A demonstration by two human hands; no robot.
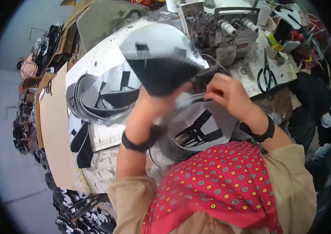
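My left hand (155, 105), smeared by motion, grips a curved white-and-black fabric piece (161, 66) and holds it up in front of the sewing machine (228, 39). Its white part is uppermost, the black part down by my fingers. Close to my body stands a curled stack of similar grey-white pieces (228, 121), with black strips showing on the inner face. My right hand (230, 95) is closed, with thumb and forefinger pinched on the stack's far edge. Another curled bundle of pieces (91, 103) lies on the table to the left.
Black scissors (267, 76) lie on the machine table (247, 80) at the right. Loose black-and-white pieces (83, 146) rest near the table's left edge. A cardboard sheet (56, 128) borders that side. Dark cloth (308, 105) is heaped at the right.
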